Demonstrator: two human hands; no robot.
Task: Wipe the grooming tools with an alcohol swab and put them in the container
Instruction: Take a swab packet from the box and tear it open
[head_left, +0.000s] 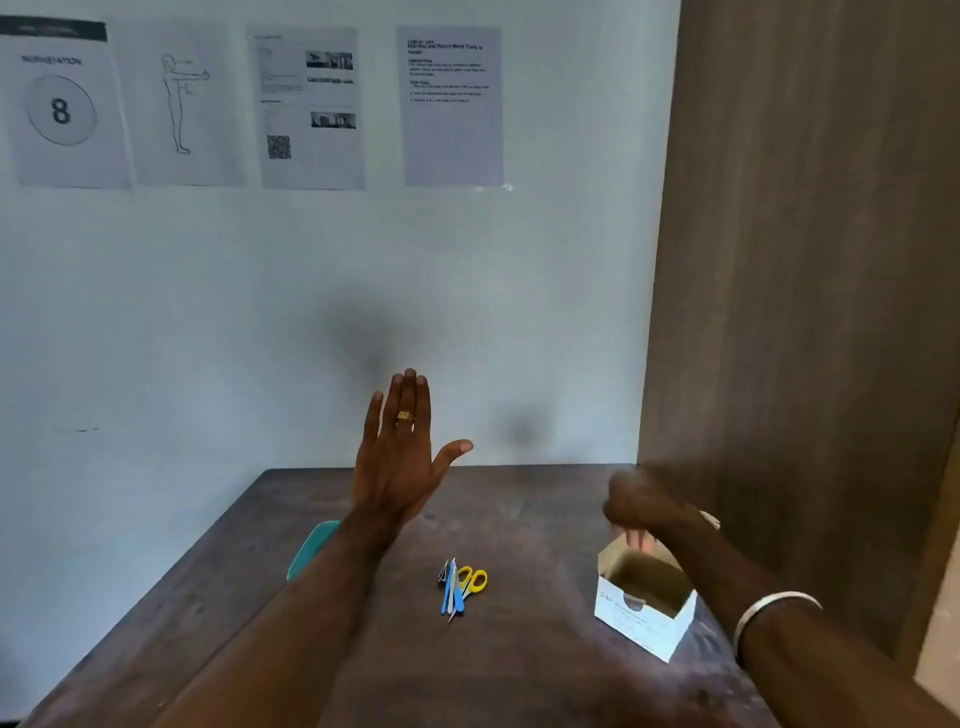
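The grooming tools (460, 586) lie bunched mid-table (519, 519), right of a teal container (311, 553) half hidden by the left forearm. The left hand (400, 457) is raised, fingers straight, thumb spread. The blurred right hand (641, 506) hovers over an open white box (641, 608); its grip cannot be told.

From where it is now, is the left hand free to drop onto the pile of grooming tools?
Probably yes. The left hand is raised, open and holding nothing, and the grooming tools lie bare on the table with nothing over them. The blurred right hand is off by the white box.
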